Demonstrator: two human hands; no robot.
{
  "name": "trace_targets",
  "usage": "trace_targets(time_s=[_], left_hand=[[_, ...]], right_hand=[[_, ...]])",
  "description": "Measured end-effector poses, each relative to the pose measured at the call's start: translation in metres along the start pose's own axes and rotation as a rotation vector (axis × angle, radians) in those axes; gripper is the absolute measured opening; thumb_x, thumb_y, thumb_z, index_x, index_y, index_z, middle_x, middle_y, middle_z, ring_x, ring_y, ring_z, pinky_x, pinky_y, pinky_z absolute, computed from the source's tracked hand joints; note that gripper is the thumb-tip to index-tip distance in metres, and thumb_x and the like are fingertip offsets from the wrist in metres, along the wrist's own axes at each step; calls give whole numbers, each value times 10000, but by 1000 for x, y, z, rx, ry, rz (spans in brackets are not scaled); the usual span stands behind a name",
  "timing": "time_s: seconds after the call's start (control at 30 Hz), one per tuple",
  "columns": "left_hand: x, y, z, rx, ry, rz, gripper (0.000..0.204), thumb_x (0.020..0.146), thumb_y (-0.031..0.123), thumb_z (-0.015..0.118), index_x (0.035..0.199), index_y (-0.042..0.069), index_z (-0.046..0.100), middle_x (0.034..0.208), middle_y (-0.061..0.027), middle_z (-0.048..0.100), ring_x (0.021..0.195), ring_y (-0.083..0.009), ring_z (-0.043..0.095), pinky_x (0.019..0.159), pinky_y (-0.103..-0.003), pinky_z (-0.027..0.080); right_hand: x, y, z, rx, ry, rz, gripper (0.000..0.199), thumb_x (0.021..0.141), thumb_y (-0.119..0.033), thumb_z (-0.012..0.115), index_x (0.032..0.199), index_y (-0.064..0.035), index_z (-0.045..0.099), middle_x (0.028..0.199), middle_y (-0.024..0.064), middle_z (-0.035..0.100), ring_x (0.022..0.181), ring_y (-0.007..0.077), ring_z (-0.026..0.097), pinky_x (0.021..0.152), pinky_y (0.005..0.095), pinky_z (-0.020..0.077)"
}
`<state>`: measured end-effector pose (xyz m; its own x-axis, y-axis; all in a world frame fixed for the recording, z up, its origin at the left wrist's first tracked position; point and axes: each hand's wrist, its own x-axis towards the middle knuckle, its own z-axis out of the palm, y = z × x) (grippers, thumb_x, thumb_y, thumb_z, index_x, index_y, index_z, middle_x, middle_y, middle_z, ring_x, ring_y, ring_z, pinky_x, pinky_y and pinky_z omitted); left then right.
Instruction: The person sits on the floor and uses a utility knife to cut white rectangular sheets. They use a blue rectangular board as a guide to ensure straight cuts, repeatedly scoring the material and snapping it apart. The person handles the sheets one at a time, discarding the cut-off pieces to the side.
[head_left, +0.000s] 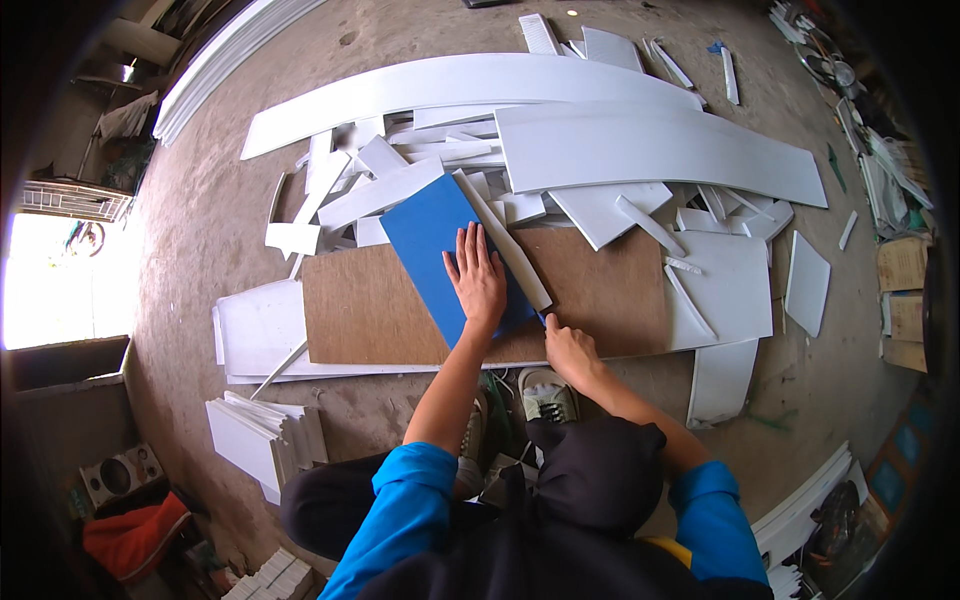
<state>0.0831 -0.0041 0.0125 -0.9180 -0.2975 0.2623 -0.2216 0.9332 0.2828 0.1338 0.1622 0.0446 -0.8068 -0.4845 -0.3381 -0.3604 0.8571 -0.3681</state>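
A blue panel [428, 232] lies slanted on a brown board [365, 312] on the floor. My left hand [477, 282] presses flat on the lower part of the blue panel, fingers spread. A narrow white strip [505, 248] lies along the panel's right edge. My right hand [567, 350] sits at the lower end of that strip, fingers curled around what looks like a small dark tool [543, 320] whose tip touches the panel's edge. Most of the tool is hidden in the hand.
Long curved white panels [650, 145] and many white offcuts [360, 175] cover the floor beyond the board. A stack of white pieces [262, 432] lies at the lower left, a white sheet [722, 385] to the right. My shoes [547, 395] are at the board's near edge.
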Motion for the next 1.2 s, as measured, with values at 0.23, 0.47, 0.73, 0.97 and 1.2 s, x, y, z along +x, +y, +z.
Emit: trace_targets(time_s=[0.23, 0.47, 0.73, 0.97, 1.2], left_hand=[[10, 4, 0, -62, -21, -17, 452, 851, 192, 443, 1276, 65, 354, 1311, -80, 362, 1258, -240, 277, 1044, -454, 129], [93, -56, 8, -22, 195, 49, 470, 823, 248, 508, 1222, 26, 393, 1184, -132, 423, 1161, -277, 352, 1001, -463, 195], [85, -53, 17, -47, 109, 53, 422, 808, 269, 527, 1146, 30, 443, 1091, -142, 466, 1072, -297, 405, 978, -429, 237], [42, -45, 2, -32, 91, -54, 296, 824, 185, 492, 1085, 44, 489, 1047, -126, 500, 1031, -284, 430, 912, -413, 281], [46, -52, 5, 5, 98, -90, 213, 838, 191, 471, 983, 46, 529, 967, -107, 525, 959, -263, 471, 874, -397, 310]], right_hand=[[-8, 11, 4, 2, -30, 19, 180, 812, -103, 449, 943, 19, 433, 638, 229, 594, 644, 355, 622, 545, 430, 508], [-1, 22, -37, 225, 50, 142, 220, 874, -256, 432, 940, -49, 466, 601, 219, 569, 586, 399, 575, 517, 492, 448], [74, 9, -50, 317, 143, 91, 219, 884, -238, 415, 919, -35, 488, 582, 209, 564, 567, 403, 565, 486, 480, 441], [129, -38, -40, 153, 144, -92, 224, 884, -198, 412, 901, 19, 468, 582, 203, 577, 586, 351, 606, 493, 427, 489], [156, -57, -30, 54, 182, -147, 203, 878, -163, 396, 894, 25, 472, 652, 214, 602, 650, 340, 626, 567, 413, 514]])
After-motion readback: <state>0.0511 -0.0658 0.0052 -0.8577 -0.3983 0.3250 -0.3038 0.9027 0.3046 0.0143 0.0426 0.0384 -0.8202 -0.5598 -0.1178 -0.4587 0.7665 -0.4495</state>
